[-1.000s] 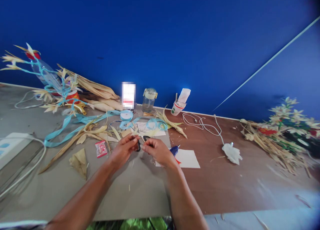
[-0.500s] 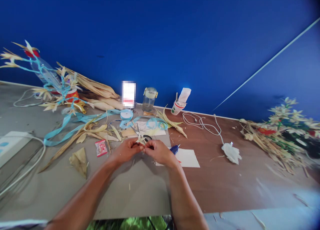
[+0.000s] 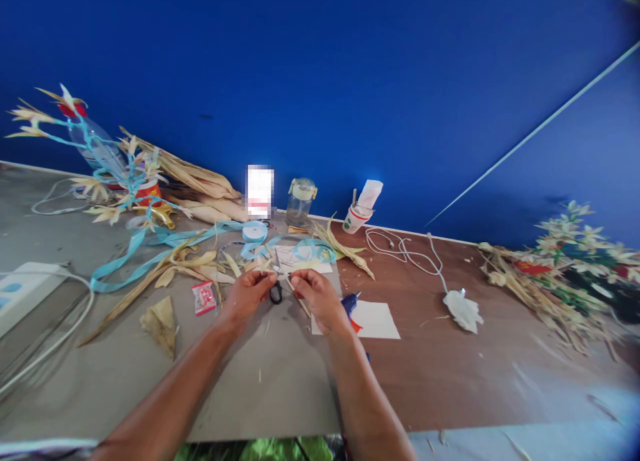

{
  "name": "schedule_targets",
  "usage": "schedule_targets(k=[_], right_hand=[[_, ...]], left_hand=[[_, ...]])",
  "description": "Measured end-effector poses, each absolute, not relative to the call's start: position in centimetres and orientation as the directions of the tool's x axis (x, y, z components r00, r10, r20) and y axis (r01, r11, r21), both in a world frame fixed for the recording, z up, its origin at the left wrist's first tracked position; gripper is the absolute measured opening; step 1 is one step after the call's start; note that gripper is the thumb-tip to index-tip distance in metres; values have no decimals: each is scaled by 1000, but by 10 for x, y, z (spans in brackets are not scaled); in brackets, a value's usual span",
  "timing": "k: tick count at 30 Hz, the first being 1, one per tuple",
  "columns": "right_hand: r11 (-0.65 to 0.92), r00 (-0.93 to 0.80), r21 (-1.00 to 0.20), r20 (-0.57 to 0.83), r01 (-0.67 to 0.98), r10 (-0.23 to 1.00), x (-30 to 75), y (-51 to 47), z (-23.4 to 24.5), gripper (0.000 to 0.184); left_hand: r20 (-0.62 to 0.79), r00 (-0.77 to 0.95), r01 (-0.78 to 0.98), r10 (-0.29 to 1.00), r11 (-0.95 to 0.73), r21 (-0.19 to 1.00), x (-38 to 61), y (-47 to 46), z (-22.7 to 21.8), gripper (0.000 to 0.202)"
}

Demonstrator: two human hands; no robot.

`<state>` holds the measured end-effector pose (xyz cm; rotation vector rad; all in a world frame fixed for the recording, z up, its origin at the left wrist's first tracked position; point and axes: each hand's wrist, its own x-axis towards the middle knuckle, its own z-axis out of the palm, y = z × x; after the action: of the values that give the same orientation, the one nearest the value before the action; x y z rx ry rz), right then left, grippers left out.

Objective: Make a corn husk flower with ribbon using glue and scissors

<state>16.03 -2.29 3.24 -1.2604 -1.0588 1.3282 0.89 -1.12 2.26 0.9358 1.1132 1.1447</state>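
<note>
My left hand (image 3: 250, 295) is closed, with thumb and fingertips pinched together above the grey mat. Whatever it pinches is too small to name. Just to the right, my right hand (image 3: 319, 301) is also closed in a pinch, its fingertips at a small pale piece I cannot make out. A narrow gap separates the hands. Scissors with a black handle (image 3: 276, 293) lie between and beyond them. A thin pale stick (image 3: 303, 307) shows below the right fingers; I cannot tell if it is held. A blue glue gun (image 3: 349, 303) rests by white paper (image 3: 377, 319) beside the right wrist.
Blue ribbon (image 3: 113, 280), a ribbon roll (image 3: 255, 231) and dry corn husks (image 3: 173, 266) lie left and beyond. A red packet (image 3: 204, 298) is near the left wrist. A jar (image 3: 300, 204), a paper cup (image 3: 357, 219) and a white cable (image 3: 417, 261) stand or lie behind.
My hands have moved apart from touching, opening a small gap. The pale pieces that stood up at the joined fingertips no longer show there. The scissors' black handle is now visible between the hands.
</note>
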Motion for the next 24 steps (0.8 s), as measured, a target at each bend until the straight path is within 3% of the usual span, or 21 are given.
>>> schedule_targets(k=[4, 12, 18, 24], right_hand=[[-196, 31, -948, -210, -250, 977, 141, -25, 28, 24], [-280, 29, -804, -346, -525, 938, 139, -26, 36, 25], [-417, -127, -785, -406, -459, 905, 136, -28, 34, 36], [-190, 66, -877, -243, -441, 968, 128, -27, 31, 20]], left_hand=[[-217, 37, -340, 976, 216, 915, 13, -12, 22, 31], [-234, 86, -378, 968, 249, 892, 16, -16, 18, 30], [-212, 37, -447, 977, 206, 871, 16, -15, 19, 29], [-186, 49, -325, 981, 191, 926, 18, -17, 13, 26]])
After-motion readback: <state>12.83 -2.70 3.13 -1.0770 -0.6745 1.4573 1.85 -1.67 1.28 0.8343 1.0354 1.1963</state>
